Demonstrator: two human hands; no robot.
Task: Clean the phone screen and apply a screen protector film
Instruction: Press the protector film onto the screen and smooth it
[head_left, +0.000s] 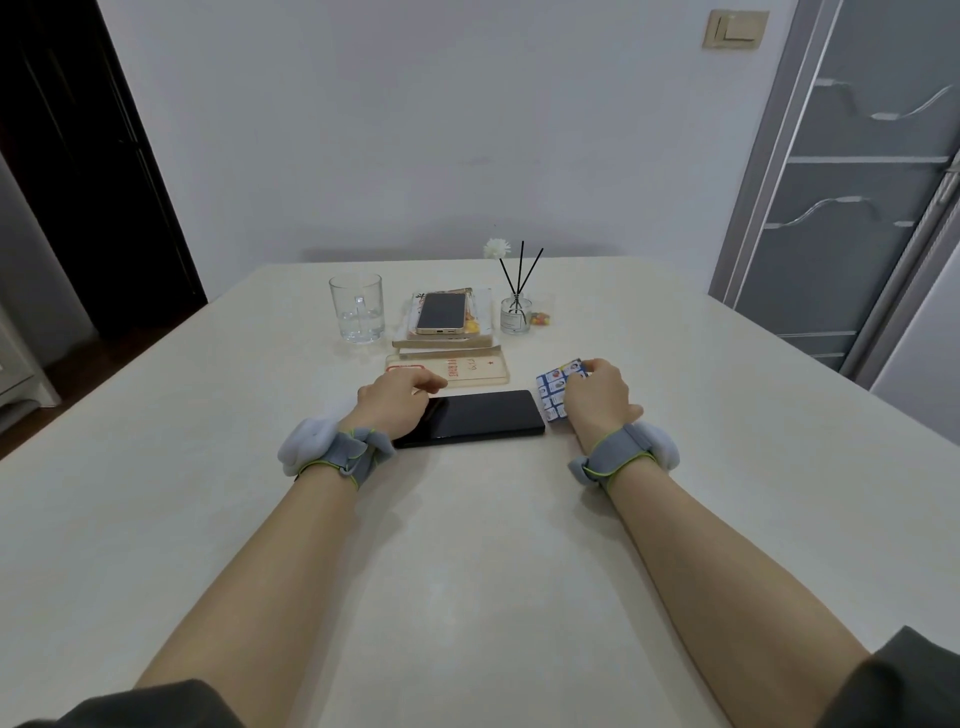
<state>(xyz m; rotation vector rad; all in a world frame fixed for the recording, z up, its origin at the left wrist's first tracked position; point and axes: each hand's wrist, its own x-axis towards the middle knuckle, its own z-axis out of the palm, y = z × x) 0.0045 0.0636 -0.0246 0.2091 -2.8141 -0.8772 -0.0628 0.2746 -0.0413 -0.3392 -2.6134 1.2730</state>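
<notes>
A cream counter (467, 545) runs to a pale wall, with a glass mug (357, 309) and a reed diffuser (515, 312) at the far side. In the head view the black phone (483, 415) lies flat, screen up, between the hands, its long axis left to right. The left hand (395, 400) rests on its left end, fingers loosely straight. The right hand (597, 400) curls its fingers round a blue-and-white packet (553, 387) just beside the right end. The phone looks stiff, glossy and slippery, so it is best held by its long edges.
</notes>
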